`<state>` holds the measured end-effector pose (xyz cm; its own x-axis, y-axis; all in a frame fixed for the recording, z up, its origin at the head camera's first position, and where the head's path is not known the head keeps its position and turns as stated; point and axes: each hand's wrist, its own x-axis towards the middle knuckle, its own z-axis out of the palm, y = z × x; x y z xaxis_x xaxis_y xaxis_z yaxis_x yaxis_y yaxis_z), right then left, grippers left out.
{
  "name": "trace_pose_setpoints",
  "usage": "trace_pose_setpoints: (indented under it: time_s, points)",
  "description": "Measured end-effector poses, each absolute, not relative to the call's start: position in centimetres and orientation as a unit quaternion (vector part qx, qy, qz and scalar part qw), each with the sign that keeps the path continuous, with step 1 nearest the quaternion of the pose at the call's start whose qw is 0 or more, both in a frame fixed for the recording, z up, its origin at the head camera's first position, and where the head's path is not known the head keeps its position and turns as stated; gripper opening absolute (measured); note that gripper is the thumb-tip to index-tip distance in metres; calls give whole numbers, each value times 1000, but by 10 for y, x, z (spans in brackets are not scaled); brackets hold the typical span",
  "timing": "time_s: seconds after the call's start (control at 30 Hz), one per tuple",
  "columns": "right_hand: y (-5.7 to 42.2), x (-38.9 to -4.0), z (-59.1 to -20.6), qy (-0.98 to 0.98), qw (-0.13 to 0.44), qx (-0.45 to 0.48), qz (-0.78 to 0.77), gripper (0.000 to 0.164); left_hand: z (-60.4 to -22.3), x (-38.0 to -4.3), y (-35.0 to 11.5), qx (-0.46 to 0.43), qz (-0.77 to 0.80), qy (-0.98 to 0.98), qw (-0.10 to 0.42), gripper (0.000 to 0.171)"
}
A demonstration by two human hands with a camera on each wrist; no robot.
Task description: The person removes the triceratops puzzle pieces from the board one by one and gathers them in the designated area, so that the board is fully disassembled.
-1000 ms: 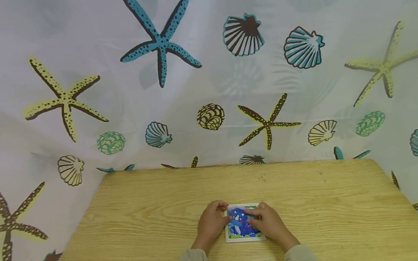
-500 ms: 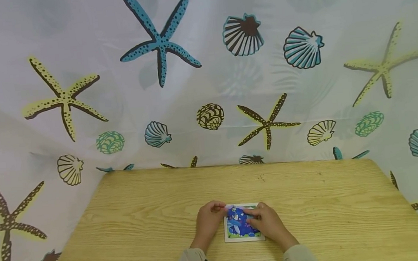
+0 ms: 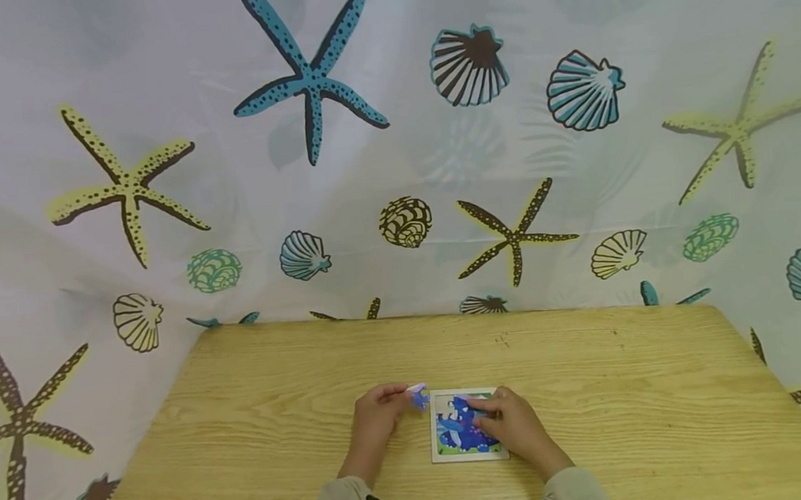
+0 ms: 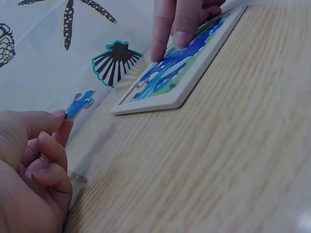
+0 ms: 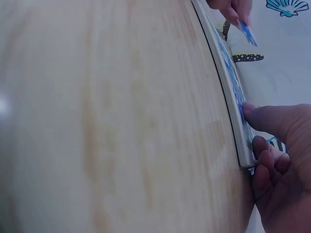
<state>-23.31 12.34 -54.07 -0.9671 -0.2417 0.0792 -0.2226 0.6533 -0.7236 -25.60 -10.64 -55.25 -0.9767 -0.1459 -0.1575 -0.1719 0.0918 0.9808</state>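
Observation:
My left hand (image 3: pixel 374 421) pinches a small blue jigsaw piece (image 3: pixel 420 397) between thumb and forefinger, off the left edge of the puzzle. The left wrist view shows the knobs of the piece (image 4: pixel 80 105) pointing away from the fingertips. A square puzzle tray (image 3: pixel 470 457) with a white border lies flat on the table, bearing a blue dinosaur picture (image 3: pixel 463 435). At its upper left corner a bare patch shows where the picture breaks off. My right hand (image 3: pixel 518 428) rests at the tray's right side, straight forefinger and thumb (image 5: pixel 265 119) touching the picture, other fingers bent beside the border.
The wooden table (image 3: pixel 278 404) stretches out around the tray. Behind it and along both sides hangs a pale cloth (image 3: pixel 365 174) printed with starfish and shells.
My left hand has lifted a piece out of the puzzle's upper left corner and moved left with it, baring that patch. My right hand has stayed in place on the puzzle.

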Motion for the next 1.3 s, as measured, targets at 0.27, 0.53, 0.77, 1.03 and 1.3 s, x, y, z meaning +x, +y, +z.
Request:
trace_pose_setpoints:
  time_s: [0.27,0.53,0.77,1.03,1.3]
  points:
    - [122,-232,-542,908,15,-122,-400,32,-543,-246,-155,-141,672,726,-15,24]
    - [123,-234,-542,909,10,-118,-400,32,-541,-241,-191,-182,656,732,-26,27]
    - [122,-234,-545,909,17,-117,-399,32,-541,-239,-199,-188,653,734,-14,23]
    - [121,-233,-545,907,12,-123,-404,31,-546,-238,-199,-175,630,756,-29,21]
    - [123,-235,-547,908,9,-122,-401,31,-547,-235,-200,-172,617,766,-49,23]
